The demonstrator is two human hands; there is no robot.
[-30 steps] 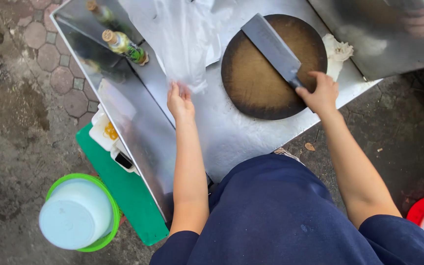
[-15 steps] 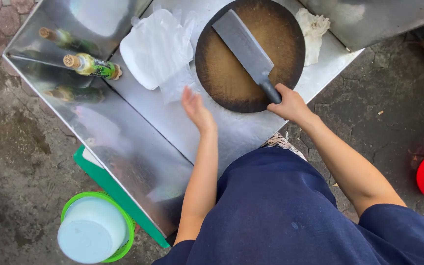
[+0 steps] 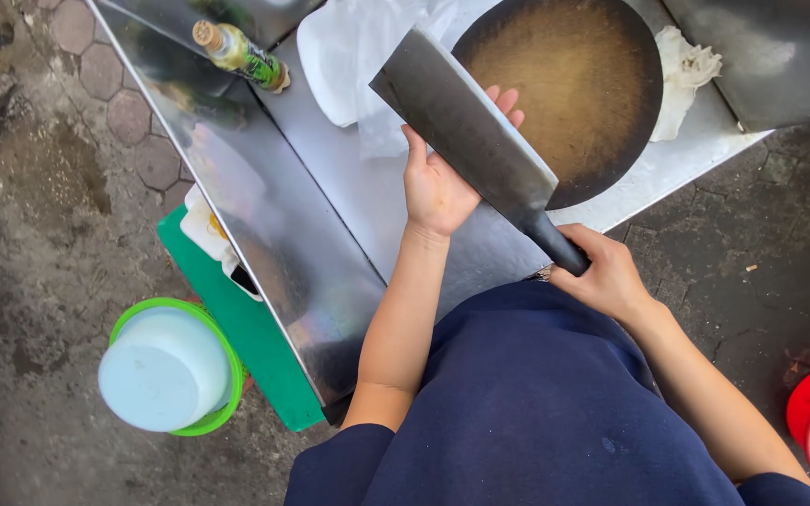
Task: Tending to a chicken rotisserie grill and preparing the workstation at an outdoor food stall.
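Gripping the cleaver (image 3: pixel 466 126) by its dark handle, right hand (image 3: pixel 607 276) is closed tight; blade is lifted, slanting over the steel table (image 3: pixel 349 201) beside the round chopping board (image 3: pixel 569 89). Left hand (image 3: pixel 442 178) is open, palm up, fingers under the blade; green bottle (image 3: pixel 241 56) lies well apart, upper left.

Right hand (image 3: pixel 608 278) closed in a tight grip, left hand (image 3: pixel 438 183) open-palmed, both forearms extended.
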